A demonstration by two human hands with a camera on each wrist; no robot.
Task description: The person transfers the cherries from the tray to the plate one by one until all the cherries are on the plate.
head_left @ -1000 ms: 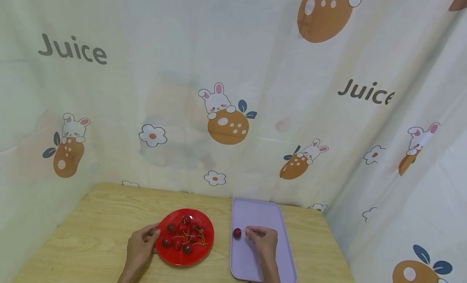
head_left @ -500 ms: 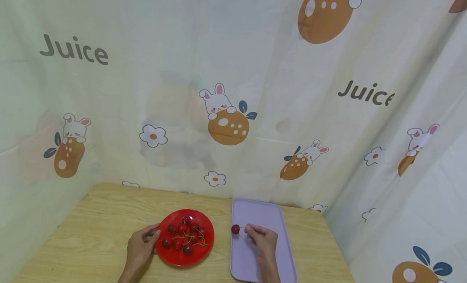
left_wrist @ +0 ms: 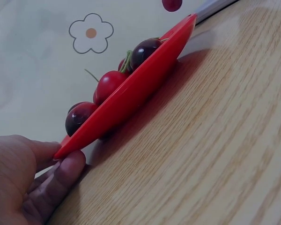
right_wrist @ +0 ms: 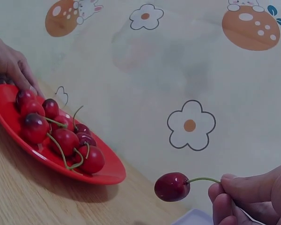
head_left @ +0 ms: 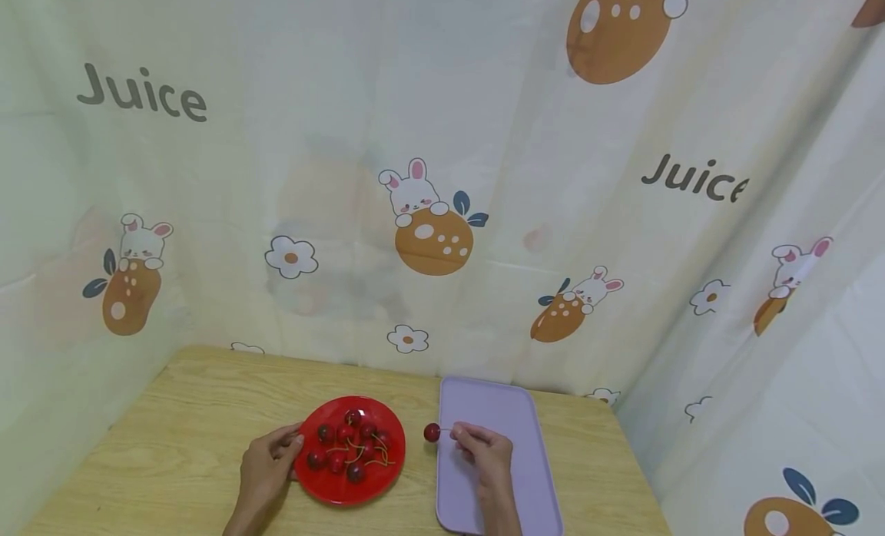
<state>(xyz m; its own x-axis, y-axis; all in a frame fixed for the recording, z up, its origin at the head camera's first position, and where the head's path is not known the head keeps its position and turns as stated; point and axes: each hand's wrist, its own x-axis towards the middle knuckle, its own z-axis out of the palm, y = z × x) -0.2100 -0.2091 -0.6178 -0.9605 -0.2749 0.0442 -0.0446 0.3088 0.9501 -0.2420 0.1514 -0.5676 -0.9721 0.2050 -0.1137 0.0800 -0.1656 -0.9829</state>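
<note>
My left hand (head_left: pixel 266 467) pinches the left rim of a round red plate (head_left: pixel 332 491) between thumb and fingers. In the left wrist view the thumb lies over the rim (left_wrist: pixel 126 101) and a finger is under it. Several dark red cherries, some with green stems, lie on the plate, such as one cherry (right_wrist: pixel 65 141) in the right wrist view. My right hand (head_left: pixel 489 459) pinches a single cherry (right_wrist: pixel 172 186) by its stem (right_wrist: pixel 203 179). That cherry hangs out sideways in the air, between the plate and the left edge of a lilac tray (head_left: pixel 494 398).
The plate and the tray stand side by side on a light wood-grain table (head_left: pixel 228 398). A pale curtain (head_left: pixel 332 175) printed with rabbits, fruit and flowers hangs behind the table and at both sides.
My right hand has moved left with the cherry, from over the tray to past its left edge. The left hand and the plate have stayed in place.
</note>
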